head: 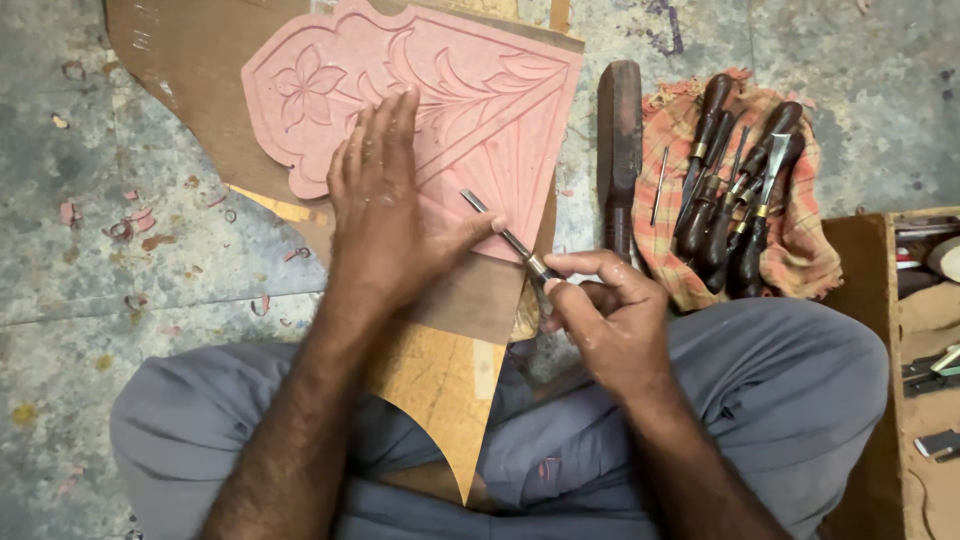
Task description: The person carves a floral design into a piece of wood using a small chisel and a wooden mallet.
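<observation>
From my seat I see the left hand (385, 215) lying flat, fingers spread wide, on the pink carved panel (440, 95), its thumb stretched toward three o'clock and touching the shaft of a slim carving chisel (505, 235). That hand holds nothing; it only presses down. The right hand (605, 315) has its grip closed on the chisel at the ferrule, thumb and forefinger pinched, the dark handle mostly hidden in the palm. The blade points toward ten o'clock and meets the panel's lower edge just beside the left thumb.

The panel shows a flower and leaf relief and rests on a brown board (190, 90) on the stone floor (150, 250), with pink shavings (135, 220) scattered at nine o'clock. At two o'clock a checked cloth (805, 250) carries a row of dark-handled chisels (725, 190), and a wooden mallet (620, 140) lies just left of it. A wooden box (925, 330) sits at three o'clock.
</observation>
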